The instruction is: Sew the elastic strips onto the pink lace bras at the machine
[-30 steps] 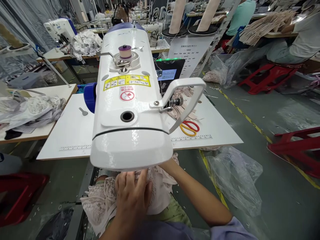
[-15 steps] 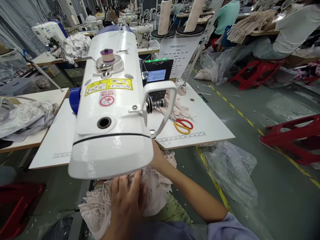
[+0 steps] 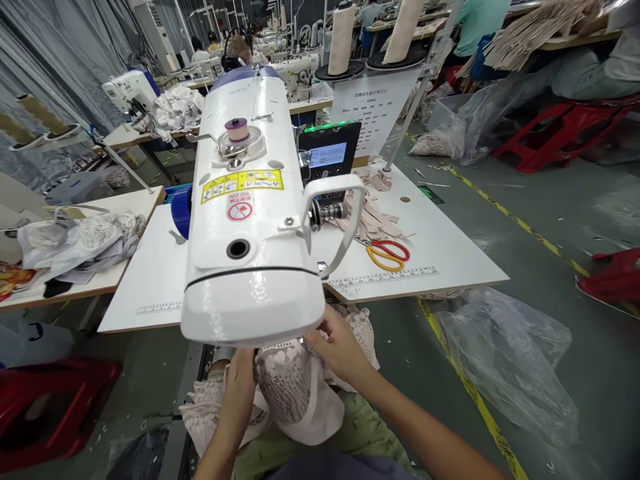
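Note:
A white sewing machine head fills the middle of the view and hides the needle area below it. Under its front end lies a pale pink lace garment, draped over my lap. My left hand pinches the lace at its left side, fingers closed on the fabric. My right hand grips the lace at the right, just below the machine's front edge, fingertips partly hidden by the machine.
Red-and-yellow scissors and beige fabric pieces lie on the white table right of the machine. A control panel stands behind. A side table at left holds white fabric. A plastic bag lies on the floor at right.
My left hand has turned from lying flat on the lace to pinching its left side. My right hand came out from under the machine. The view shifted slightly.

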A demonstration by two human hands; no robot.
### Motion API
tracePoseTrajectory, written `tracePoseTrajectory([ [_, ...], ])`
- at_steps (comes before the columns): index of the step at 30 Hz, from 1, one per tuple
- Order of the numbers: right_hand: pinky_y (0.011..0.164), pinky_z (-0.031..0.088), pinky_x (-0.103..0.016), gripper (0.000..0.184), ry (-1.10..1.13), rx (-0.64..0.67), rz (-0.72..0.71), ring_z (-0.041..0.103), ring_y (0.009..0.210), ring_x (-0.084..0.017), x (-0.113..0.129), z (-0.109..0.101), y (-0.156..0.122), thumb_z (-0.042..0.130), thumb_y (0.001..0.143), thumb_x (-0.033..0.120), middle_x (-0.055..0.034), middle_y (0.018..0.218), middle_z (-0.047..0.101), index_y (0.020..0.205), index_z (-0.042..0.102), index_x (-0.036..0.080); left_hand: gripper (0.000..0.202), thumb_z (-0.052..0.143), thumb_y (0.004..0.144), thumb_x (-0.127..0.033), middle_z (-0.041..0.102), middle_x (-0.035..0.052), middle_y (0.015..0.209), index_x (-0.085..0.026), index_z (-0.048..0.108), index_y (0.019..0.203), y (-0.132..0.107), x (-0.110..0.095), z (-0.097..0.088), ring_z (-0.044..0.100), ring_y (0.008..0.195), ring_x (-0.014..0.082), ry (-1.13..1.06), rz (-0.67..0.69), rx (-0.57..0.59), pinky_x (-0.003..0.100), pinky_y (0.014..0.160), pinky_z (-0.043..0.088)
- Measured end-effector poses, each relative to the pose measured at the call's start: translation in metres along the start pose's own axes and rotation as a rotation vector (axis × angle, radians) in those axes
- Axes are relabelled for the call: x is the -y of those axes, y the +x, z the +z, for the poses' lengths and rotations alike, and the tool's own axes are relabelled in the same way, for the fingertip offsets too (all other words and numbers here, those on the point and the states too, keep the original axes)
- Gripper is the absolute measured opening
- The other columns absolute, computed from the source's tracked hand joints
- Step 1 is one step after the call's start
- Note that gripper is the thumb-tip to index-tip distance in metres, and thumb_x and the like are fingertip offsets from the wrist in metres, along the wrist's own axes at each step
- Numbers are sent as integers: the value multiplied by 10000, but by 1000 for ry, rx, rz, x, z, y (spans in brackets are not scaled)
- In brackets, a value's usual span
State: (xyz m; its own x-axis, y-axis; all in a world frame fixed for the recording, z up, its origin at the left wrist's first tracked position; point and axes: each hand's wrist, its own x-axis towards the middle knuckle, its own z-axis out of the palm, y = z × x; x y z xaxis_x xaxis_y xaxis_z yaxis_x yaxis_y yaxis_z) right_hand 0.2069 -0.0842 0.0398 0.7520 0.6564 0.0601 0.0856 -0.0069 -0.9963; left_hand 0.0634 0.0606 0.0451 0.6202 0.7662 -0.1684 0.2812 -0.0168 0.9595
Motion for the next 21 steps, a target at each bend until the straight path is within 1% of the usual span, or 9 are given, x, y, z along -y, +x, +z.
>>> tracePoseTrajectory([
  [3, 779, 490, -312, 280, -10, 24, 10, 573, 884, -193, 1, 1, -4, 570, 901, 490, -50, 989, 577, 1029, 558, 242, 410, 515, 895, -532, 728, 131, 1005, -214, 704, 1072, 3, 2, -6, 668, 924, 303, 12, -54, 52, 341, 686, 529],
  [6, 778, 487, -309, 294, -50, 23, -4, 584, 911, -200, 4, 1, -5, 576, 896, 499, -52, 999, 586, 1023, 559, 235, 427, 493, 907, -533, 729, 138, 990, -207, 695, 1093, 3, 4, -9, 674, 868, 281, 0, -56, 81, 322, 648, 522],
  [12, 816, 478, -320, 326, -68, 12, 0, 575, 1004, -226, 5, 2, -6, 607, 875, 504, -56, 1041, 602, 1052, 557, 235, 458, 483, 914, -540, 719, 146, 996, -187, 675, 1136, 1, 12, -9, 674, 883, 282, -26, -25, 36, 333, 642, 531],
  [14, 810, 469, -319, 327, -79, 8, -5, 568, 967, -213, 6, 3, -7, 614, 871, 502, -51, 1036, 595, 1043, 551, 232, 471, 477, 913, -557, 720, 148, 985, -185, 679, 1119, 1, 13, -10, 675, 872, 281, -26, -11, 31, 338, 648, 533],
  [16, 769, 459, -308, 327, -87, 3, 0, 558, 900, -195, 7, 4, -8, 616, 868, 506, -40, 989, 586, 1024, 545, 227, 486, 481, 907, -576, 722, 151, 962, -176, 688, 1090, 0, 12, -10, 674, 860, 280, -40, -16, 33, 342, 657, 536],
  [21, 646, 422, -269, 357, -55, -3, 48, 536, 822, -175, 13, 6, -12, 622, 853, 525, -24, 909, 553, 1013, 523, 222, 494, 522, 880, -608, 719, 132, 938, -168, 703, 1013, -2, -1, -9, 672, 870, 270, -137, -58, 13, 336, 698, 543],
])
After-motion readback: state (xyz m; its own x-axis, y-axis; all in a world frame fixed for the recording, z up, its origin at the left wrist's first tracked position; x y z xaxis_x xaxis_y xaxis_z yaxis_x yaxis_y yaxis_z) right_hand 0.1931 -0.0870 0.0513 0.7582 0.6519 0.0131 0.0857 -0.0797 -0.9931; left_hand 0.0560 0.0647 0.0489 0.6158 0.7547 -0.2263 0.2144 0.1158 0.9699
